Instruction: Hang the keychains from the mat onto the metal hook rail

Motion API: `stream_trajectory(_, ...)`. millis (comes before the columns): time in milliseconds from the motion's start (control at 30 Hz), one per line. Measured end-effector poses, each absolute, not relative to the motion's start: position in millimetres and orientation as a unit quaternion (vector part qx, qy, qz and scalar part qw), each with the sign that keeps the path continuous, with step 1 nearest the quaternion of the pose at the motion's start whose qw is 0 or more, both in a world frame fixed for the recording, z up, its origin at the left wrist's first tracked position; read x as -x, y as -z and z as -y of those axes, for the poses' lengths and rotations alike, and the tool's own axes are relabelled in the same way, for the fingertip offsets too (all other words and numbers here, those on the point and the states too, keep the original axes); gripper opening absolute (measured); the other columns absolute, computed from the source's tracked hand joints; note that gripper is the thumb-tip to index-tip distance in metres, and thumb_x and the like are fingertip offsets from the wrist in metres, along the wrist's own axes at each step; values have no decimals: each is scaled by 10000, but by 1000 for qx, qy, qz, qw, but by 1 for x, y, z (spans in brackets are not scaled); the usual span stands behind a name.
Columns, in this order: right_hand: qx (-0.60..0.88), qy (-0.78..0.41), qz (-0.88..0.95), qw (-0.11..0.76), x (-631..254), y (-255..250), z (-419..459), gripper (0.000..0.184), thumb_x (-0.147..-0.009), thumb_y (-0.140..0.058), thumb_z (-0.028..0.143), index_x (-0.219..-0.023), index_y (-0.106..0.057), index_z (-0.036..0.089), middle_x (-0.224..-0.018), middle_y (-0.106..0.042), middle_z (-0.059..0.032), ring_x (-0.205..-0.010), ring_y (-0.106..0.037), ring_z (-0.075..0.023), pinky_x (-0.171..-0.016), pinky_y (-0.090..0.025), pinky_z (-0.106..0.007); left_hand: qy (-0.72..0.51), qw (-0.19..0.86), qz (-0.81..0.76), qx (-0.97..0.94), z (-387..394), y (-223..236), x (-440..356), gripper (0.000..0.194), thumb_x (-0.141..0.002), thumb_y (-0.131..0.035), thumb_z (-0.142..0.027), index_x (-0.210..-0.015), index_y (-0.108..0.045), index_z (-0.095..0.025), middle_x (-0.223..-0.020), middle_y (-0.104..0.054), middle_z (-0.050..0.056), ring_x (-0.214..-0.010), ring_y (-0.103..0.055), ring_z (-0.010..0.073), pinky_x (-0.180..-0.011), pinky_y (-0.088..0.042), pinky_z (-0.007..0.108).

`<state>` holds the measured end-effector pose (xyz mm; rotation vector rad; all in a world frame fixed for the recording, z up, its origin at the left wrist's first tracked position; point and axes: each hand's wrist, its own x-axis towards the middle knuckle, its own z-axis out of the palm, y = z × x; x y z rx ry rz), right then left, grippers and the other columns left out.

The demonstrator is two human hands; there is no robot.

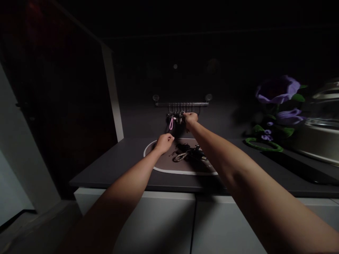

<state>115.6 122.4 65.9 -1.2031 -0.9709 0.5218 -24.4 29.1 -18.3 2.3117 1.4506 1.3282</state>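
My right hand (191,118) is raised to the hook rail (182,104) on the dark wall. Its fingers are closed at a metal key ring (182,113), with small keys (180,120) hanging just below. To the left of that, a pink strap (171,124) dangles from the row of hooks. Lower down, my left hand (164,143) hovers over the left part of an oval mat (164,167), thumb and fingers closed; whatever they may hold is hidden. On the mat lies a dark bunch of keys and cords with a braided loop (181,157), partly behind my right forearm.
The mat rests on a dark countertop (111,165) above white cabinet doors (159,218). Purple artificial flowers (280,91) with a green ring-shaped base (263,145) stand at right. Beside them are a flat black object (299,167) and a large glass-and-metal vessel (323,127).
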Motion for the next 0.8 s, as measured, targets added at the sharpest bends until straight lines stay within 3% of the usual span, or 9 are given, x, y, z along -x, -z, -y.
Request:
stream_trajectory(333,419,-352,474,690,-125,-44,-106,33,-732,-544,149,-703,-527,147,-513,-500,47,-418,-460,-60,-465,-458,-198,-433,82,-474,-762,-32,23,23,159,-770,-471,-189,-750,-615,-125,-670,-613,33,-641,-539,118,-615,-388,219)
stream_trajectory(667,553,-223,485,640,-141,-17,-91,120,-630,-600,202,-738,-577,156,-720,-609,-17,-636,-549,-106,-672,-443,-234,-446,152,-506,-722,-37,30,23,103,-764,-484,-156,-795,-575,-117,-671,-578,21,-582,-507,86,-598,-414,203)
stream_trajectory(800,542,-205,531,618,-144,-9,-77,142,-650,-571,239,-759,-591,151,-691,-614,-14,-612,-543,-100,-639,-437,-226,-440,195,-550,-683,-43,29,25,131,-740,-513,-122,-862,-558,-114,-730,-578,24,-575,-501,69,-596,-426,192)
